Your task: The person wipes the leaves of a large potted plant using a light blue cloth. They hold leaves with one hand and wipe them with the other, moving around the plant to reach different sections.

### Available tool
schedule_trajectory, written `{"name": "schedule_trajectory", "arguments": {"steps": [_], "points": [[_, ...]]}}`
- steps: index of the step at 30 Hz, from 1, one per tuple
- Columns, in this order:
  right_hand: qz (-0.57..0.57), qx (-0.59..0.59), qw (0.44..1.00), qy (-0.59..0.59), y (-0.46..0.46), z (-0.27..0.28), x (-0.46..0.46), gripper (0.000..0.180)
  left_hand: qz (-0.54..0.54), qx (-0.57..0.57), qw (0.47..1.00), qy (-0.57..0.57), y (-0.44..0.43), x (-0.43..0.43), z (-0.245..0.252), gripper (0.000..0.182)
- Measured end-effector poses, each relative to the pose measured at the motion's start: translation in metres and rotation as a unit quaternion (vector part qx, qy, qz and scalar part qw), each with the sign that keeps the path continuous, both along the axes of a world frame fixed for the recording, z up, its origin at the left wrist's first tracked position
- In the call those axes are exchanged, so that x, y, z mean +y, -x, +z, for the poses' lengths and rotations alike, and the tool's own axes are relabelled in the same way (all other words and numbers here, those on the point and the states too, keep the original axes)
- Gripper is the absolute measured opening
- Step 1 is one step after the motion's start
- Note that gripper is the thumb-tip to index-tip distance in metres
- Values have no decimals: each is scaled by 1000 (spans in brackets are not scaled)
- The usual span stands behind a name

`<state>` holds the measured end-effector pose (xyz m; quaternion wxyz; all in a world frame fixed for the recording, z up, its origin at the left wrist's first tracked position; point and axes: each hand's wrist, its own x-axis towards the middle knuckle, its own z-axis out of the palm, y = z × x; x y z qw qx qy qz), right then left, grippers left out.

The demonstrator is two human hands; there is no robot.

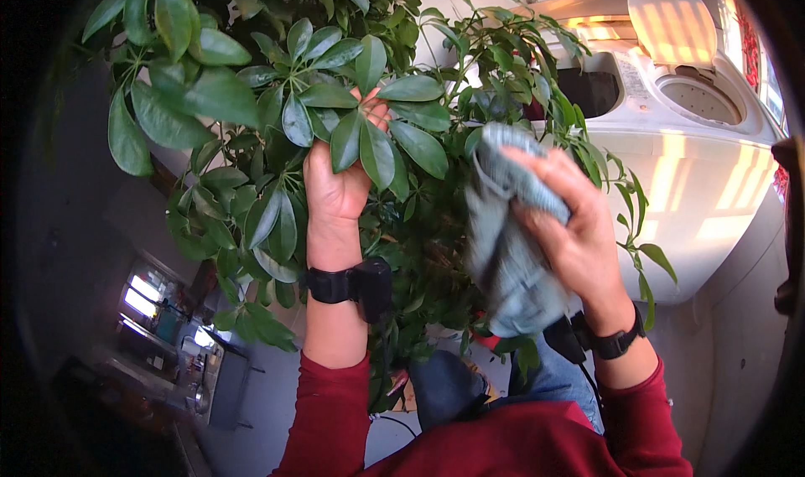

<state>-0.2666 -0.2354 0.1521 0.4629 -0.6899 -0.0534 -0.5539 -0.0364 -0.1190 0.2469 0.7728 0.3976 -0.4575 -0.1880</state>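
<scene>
A leafy umbrella plant (schefflera) (270, 213) with glossy green leaflets fills the middle and upper left. My left hand (339, 178) reaches up into it and holds one leaf cluster (376, 139) from below and behind. Its fingertips show above the cluster's centre, while leaflets cover much of the palm. To the right, my right hand (575, 216) grips a bunched blue-grey cloth (522, 269), which hangs below the fingers and is partly motion-blurred. The cloth is in front of the foliage; whether it touches a leaf I cannot tell.
At the right stands a white twin-tub washing machine (666, 181), with its round lid (671, 18) raised and both tubs uncovered. Thin plant branches (638, 225) overhang its front. Black wrist devices (374, 288) are strapped on both arms. A counter (226, 386) is at lower left.
</scene>
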Motion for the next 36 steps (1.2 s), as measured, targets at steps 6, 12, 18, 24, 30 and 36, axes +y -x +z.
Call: {"name": "schedule_trajectory", "arguments": {"steps": [6,12,18,24,30,36], "points": [[-130,-68,982,124,-60,43,12,54,46,-33,998,-35,12,12,1,46],[-217,-15,951,220,-105,56,43,57,-59,-8,998,-2,30,10,-5,56],[-167,37,956,240,-92,19,54,61,-48,-7,999,-11,33,11,-13,64],[-28,126,950,283,-72,-8,51,69,-142,-3,990,-6,27,20,-5,71],[182,51,977,100,-21,-3,25,64,-109,-17,994,23,18,27,-6,71],[-74,-54,988,126,-31,38,22,58,-119,3,990,74,22,20,-12,65]]}}
